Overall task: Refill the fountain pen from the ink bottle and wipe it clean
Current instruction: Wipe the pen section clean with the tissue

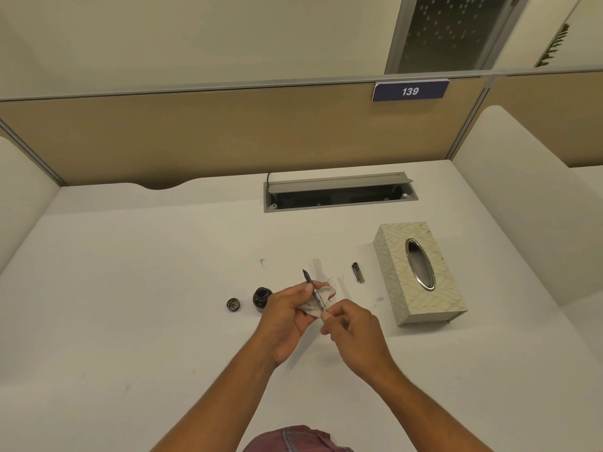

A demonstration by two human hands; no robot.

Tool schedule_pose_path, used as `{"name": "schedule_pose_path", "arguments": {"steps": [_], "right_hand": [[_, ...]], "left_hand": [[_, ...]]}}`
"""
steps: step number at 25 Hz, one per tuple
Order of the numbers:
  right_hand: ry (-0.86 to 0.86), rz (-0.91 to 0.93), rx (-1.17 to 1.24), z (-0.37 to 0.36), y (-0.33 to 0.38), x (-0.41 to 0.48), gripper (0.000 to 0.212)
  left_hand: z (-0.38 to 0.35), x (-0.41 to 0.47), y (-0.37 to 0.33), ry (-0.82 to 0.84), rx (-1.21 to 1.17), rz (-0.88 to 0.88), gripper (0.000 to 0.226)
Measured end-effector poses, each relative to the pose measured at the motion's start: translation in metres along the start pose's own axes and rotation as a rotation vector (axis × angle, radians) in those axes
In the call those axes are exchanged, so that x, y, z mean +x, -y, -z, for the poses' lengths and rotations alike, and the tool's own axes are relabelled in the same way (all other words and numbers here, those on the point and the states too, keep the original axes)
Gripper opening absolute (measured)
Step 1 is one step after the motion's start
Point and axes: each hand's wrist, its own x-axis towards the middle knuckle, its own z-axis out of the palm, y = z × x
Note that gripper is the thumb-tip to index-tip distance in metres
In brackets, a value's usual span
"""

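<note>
The fingers of the left hand curl under a crumpled tissue, and the thumb pins the pen against it. The right hand pinches the pen's rear end between thumb and fingertips, the other fingers loosely curled. The pen is held above the desk, in the middle of its near half. It is slim, with a pale, silvery barrel and a dark nib that points to 11 o'clock, away from the person. The nib stands bare beyond the left thumb.

Just at 9 o'clock of the left hand stands the bottle, small, round and dark, its mouth open and dark ink inside. Its lid lies further toward 9 o'clock, just beside it, hollow side up. At 1 o'clock of the hands the pen cap lies flat on the desk, apart from the pen. At 3 o'clock a patterned tissue box lies with an oval, metal-rimmed slot on top; what is inside cannot be told. At 12 o'clock, well back, a grey tray is sunk in the desk with its flap raised; its inside is dark. Above it a blue sign on the partition reads 139.
</note>
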Motion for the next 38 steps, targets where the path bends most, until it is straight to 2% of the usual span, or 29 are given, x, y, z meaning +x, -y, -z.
{"name": "schedule_pose_path", "arguments": {"steps": [4, 11, 17, 21, 25, 32, 38], "right_hand": [[-0.072, 0.053, -0.065, 0.000, -0.002, 0.001, 0.009], [-0.088, 0.048, -0.073, 0.000, -0.003, 0.001, 0.007], [-0.129, 0.038, -0.106, 0.003, 0.000, -0.003, 0.005], [-0.163, 0.132, -0.228, 0.001, -0.004, -0.008, 0.013], [-0.161, 0.214, -0.358, -0.003, -0.005, -0.009, 0.020], [-0.152, 0.262, -0.342, -0.005, -0.007, -0.006, 0.009], [-0.113, 0.325, -0.352, -0.009, -0.005, -0.012, 0.004]], "left_hand": [[-0.003, -0.002, 0.001, -0.013, -0.018, -0.007, 0.030], [-0.001, 0.001, 0.004, -0.026, -0.066, 0.017, 0.031], [0.000, 0.001, 0.002, -0.049, -0.166, 0.001, 0.054], [0.012, 0.015, 0.006, -0.160, -0.212, -0.034, 0.039], [0.016, 0.015, 0.005, -0.129, -0.343, -0.022, 0.043], [0.011, 0.008, 0.002, -0.066, -0.235, -0.098, 0.041], [0.013, 0.014, 0.006, -0.120, -0.235, -0.167, 0.041]]}}
